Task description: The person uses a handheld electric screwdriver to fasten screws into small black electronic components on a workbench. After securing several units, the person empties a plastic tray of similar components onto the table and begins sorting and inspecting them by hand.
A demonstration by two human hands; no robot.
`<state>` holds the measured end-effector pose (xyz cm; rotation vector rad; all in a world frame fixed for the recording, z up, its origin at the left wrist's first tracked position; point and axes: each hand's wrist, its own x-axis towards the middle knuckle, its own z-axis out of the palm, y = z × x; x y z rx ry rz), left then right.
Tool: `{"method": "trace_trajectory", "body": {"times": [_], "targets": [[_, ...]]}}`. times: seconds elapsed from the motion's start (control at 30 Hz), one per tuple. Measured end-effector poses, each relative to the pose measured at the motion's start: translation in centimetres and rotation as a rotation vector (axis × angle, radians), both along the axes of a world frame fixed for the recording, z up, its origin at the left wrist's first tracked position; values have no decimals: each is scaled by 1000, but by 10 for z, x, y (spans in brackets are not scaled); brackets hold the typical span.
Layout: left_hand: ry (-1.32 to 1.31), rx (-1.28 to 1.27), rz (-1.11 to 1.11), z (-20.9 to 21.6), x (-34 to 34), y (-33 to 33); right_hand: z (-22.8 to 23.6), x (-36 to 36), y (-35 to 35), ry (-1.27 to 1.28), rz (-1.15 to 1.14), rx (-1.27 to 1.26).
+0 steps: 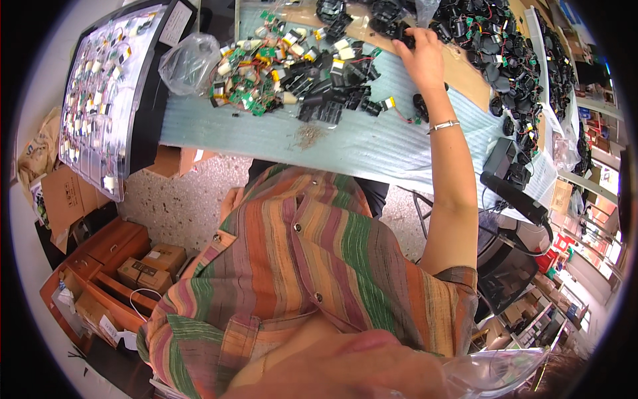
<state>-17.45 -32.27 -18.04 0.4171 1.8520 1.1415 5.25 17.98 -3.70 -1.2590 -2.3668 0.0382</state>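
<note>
Stretched far out over the table, my right hand point(425, 58) has its fingers closed round a small black plastic part point(407, 40), mostly hidden under the fingertips. Beside it are more round black plastic parts point(385, 18). A dark rounded part point(420, 108) lies by my right wrist. My left hand point(230, 201) rests low by my lap, below the table edge; its fingers are mostly hidden. Left of the right hand spreads a heap of green circuit boards point(256, 100) with wires and small battery packs. Black plastic casings point(323, 106) lie at its near side.
A foam-covered table point(219, 133) carries everything, with brown cardboard point(472, 83) at right. Black parts point(495, 50) pile up there. A clear bag point(189, 64) and a tilted clear tray point(100, 100) stand at left. Small debris point(308, 135) lies near the front edge.
</note>
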Motion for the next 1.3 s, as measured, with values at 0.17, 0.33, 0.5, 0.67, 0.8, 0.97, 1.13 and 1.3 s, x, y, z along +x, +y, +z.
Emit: {"method": "trace_trajectory", "body": {"times": [0.17, 0.33, 0.5, 0.67, 0.8, 0.97, 1.13, 1.3], "targets": [[-7, 62, 59, -1, -20, 10, 8, 5, -6, 239, -50, -148], [347, -110, 71, -34, -19, 30, 29, 2, -34, 461, -28, -205], [525, 99, -340, -84, -27, 80, 39, -30, -83, 639, 428, -256], [516, -448, -998, -8, -77, 96, 53, -45, -143, 437, 594, -180], [-164, -132, -908, 171, -64, 138, 45, -57, -175, 486, 772, -223], [-182, 700, -173, 185, 3, 189, 39, -75, -193, 483, 929, -159], [-296, 772, -68, 184, 8, 231, 54, -55, -149, 589, 643, -196], [-171, 753, -131, 202, -3, 268, 41, -48, -82, 339, 437, -51]]}}
